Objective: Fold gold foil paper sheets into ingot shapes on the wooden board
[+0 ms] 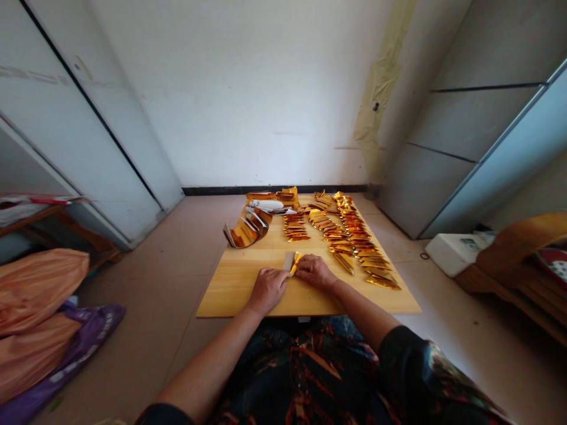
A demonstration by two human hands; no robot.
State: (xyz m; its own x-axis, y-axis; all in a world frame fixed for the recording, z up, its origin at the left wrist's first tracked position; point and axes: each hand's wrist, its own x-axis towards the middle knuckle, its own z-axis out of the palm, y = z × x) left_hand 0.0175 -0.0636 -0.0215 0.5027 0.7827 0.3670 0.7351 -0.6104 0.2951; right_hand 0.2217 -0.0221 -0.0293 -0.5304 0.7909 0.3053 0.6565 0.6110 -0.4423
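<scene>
Near the front middle of the wooden board (230, 289), a small piece of gold and grey paper (294, 263) lies between my hands. My left hand (270, 289) closes on its lower left side. On its right side, the fingers of my right hand (313, 270) are pressed together. To the right stand long rows of folded gold pieces (354, 227), with a shorter row (295, 227) behind my hands. A curved stack of gold sheets (245, 230) rests at the board's left edge.
Behind the stack lies a white item (266, 205) among more gold paper. Orange and purple bags (39, 319) are on the left. A white box (456, 254) and a wooden seat (518, 254) stand at the right. Grey cabinets flank the white wall.
</scene>
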